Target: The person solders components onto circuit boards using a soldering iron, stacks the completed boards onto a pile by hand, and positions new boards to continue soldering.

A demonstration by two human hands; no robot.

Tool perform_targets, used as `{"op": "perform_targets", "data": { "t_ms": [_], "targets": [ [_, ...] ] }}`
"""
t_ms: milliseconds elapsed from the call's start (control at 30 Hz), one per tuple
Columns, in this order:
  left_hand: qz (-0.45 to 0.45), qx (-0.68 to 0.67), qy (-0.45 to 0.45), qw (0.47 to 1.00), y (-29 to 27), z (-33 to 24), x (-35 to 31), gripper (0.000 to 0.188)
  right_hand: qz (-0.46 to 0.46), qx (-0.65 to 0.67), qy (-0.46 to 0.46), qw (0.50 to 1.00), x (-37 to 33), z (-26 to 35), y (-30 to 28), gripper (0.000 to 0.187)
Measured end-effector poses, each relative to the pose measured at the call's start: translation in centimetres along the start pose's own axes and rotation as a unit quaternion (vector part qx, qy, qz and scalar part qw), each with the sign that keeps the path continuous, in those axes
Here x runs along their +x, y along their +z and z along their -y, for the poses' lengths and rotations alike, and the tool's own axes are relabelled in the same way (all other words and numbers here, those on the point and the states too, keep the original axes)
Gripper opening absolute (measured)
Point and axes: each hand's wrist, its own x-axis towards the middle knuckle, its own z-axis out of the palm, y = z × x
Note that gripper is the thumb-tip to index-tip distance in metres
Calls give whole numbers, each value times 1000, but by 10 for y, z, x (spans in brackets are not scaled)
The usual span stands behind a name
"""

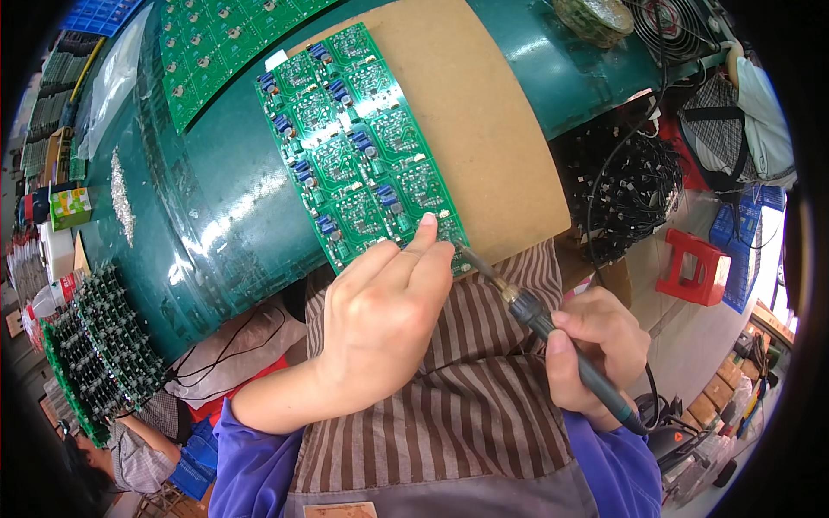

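A long green circuit board (332, 160) lies at a slant before me, carrying repeated groups of blue parts and small components. Over its near end is my left hand (380, 302), closed, its index fingertip touching the board near the right edge. Whatever its curled fingers may hold is hidden. In my right hand (600, 345) is a soldering iron (540, 319), gripped by its dark handle like a pen. The iron's tip reaches the board's near right corner, close beside my left fingertips.
Under the board is a brown sheet (492, 129) on a green-covered table (224, 216). Another green panel (224, 43) lies beyond. Silvery bits (121, 198) form a heap at left, above stacked boards (108, 345). Black cables (622, 186) bundle at right near a red stool (693, 268). Someone sits lower left.
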Motion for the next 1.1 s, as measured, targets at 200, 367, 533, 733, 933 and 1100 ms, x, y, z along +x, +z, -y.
{"op": "perform_targets", "data": {
  "t_ms": [200,367,533,733,933,1100],
  "targets": [
    [18,-24,-19,999,-7,0,2,17,-6,-2,26,1000,3,-1,-7,14],
    [8,-93,-25,995,-19,9,6,17,-38,18,-40,998,26,-14,3,25],
    [-114,-101,-137,979,-50,31,19,5,-15,29,-48,998,68,-16,28,34],
    [-199,107,-103,969,-70,99,58,9,16,-6,-45,999,127,-10,68,22],
    [-207,50,-67,975,-46,114,75,13,23,-25,-50,998,150,-16,81,20],
    [-206,47,-110,971,-35,118,77,14,33,-10,-34,999,156,-21,87,20]
  ]
}}
